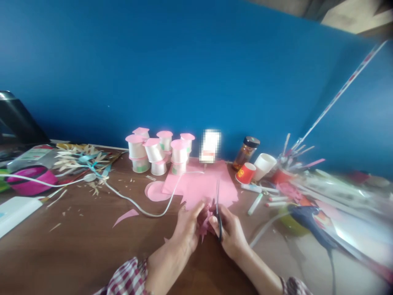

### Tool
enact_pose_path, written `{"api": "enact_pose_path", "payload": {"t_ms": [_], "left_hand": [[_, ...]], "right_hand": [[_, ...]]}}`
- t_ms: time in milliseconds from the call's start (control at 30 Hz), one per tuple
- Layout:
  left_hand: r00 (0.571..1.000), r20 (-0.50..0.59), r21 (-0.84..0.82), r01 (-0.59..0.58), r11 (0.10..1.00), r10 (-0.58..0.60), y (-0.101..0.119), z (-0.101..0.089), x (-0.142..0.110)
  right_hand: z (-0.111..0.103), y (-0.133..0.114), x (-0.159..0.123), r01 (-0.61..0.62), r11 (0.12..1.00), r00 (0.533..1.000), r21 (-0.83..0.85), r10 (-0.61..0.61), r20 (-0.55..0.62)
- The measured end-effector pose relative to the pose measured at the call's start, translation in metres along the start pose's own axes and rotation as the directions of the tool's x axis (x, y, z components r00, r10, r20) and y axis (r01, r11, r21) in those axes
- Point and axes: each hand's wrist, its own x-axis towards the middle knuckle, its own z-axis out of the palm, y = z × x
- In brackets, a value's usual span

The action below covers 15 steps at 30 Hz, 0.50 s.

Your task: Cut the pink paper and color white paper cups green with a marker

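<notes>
In the head view my right hand (231, 234) is closed around the black handles of a pair of scissors (218, 213), whose blades point away from me. My left hand (190, 227) is closed on a small piece of pink paper (205, 225), just left of the scissors. My fingers cover part of that piece, so its full outline is hidden. Beyond both hands lie pink paper sheets (204, 182) with jagged front edges. A pink paper scrap (126, 217) rests on the table to the left.
Stacked white paper cups with pink tops (153, 151) stand behind the hands. A white cable (147, 213) loops across the left. To the right are a glass jar (245, 152), a red paper cup (245, 173), marker pens (255, 203) and a glue gun (310, 219).
</notes>
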Motion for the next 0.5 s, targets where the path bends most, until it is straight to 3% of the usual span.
{"api": "enact_pose_path", "payload": {"t_ms": [500], "left_hand": [[0.999, 0.043, -0.022, -0.003, 1.000, 0.004, -0.0024, 0.0020, -0.0074]], "right_hand": [[0.0012, 0.0067, -0.0004, -0.025, 0.998, 1.000, 0.056, 0.025, 0.006]]}}
